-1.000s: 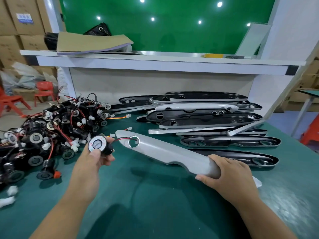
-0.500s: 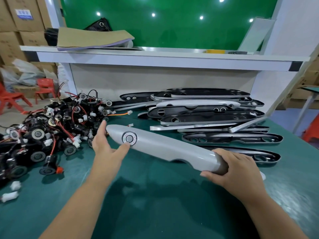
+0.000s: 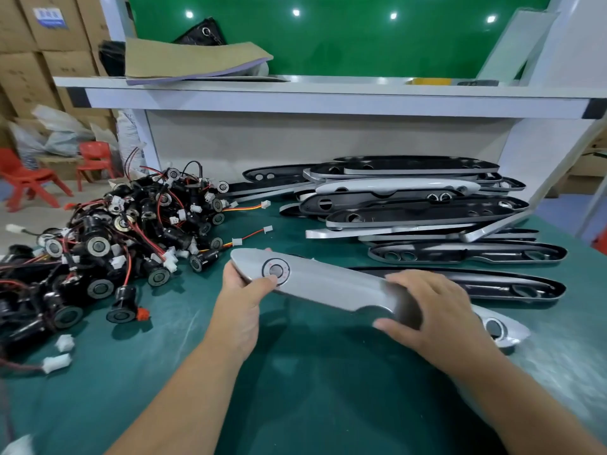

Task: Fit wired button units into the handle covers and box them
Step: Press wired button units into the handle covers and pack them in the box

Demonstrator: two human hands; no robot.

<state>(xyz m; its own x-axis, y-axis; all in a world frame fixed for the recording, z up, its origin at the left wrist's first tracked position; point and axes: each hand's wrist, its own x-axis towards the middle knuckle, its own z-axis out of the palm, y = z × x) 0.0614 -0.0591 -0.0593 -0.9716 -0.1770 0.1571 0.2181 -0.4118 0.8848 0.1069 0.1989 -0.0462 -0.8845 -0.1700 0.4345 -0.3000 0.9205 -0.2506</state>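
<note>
Button unit (image 3: 276, 270) is now sitting in handle cover (image 3: 328, 284), no longer loose; left hand (image 3: 241, 290) pinching that end, right hand (image 3: 433, 310) gripping other. Boxing likely next.

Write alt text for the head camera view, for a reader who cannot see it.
Two hands hold a silver handle cover over a green table, the left hand at the end fitted with a round button, the right hand at the other end. Wired buttons lie heaped at left, empty covers stacked behind.
</note>
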